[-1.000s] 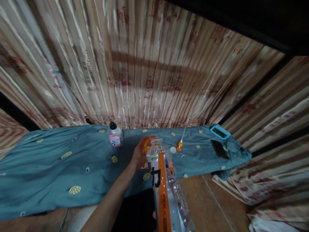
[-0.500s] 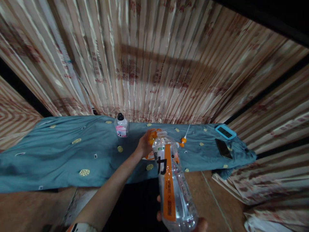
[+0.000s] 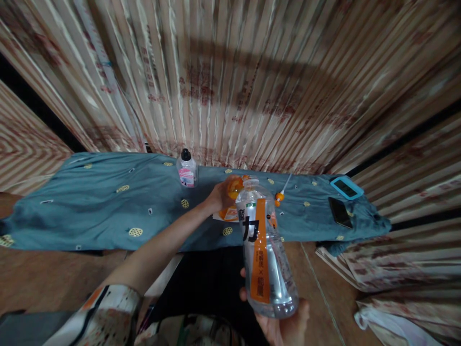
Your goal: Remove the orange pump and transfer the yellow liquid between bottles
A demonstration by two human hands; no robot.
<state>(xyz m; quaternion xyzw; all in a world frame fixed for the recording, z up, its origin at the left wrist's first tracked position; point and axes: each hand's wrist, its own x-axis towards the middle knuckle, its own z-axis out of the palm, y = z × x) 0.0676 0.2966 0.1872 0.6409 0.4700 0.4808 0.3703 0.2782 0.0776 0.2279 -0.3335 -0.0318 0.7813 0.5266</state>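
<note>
A patterned sleeve (image 3: 111,312), outside the view one second earlier, is now showing nearest the camera. Beside it, the person's right hand (image 3: 277,324) is gripping a large clear bottle (image 3: 264,254) with an orange-striped label from underneath, close to its base. The bottle is leaning away from the person, its lower end now showing whole after being cropped in the earlier frame, its upper end reaching over the near edge of a teal cloth (image 3: 90,206). Past that edge, the left hand (image 3: 221,194) is keeping its grip around an orange container (image 3: 235,188) at the bottle's neck; whether the two are touching is impossible to tell. An orange pump top (image 3: 280,197) is lying to the right, its pale tube pointing toward the cloth's far edge. Toward the right end, a dark phone (image 3: 339,212) is lying nearer than a blue-framed device (image 3: 346,187), which is resting by the far right corner. A small black-capped bottle (image 3: 187,170) is standing by the far edge, left of the hands. Striped curtains (image 3: 223,96) are hanging behind.
</note>
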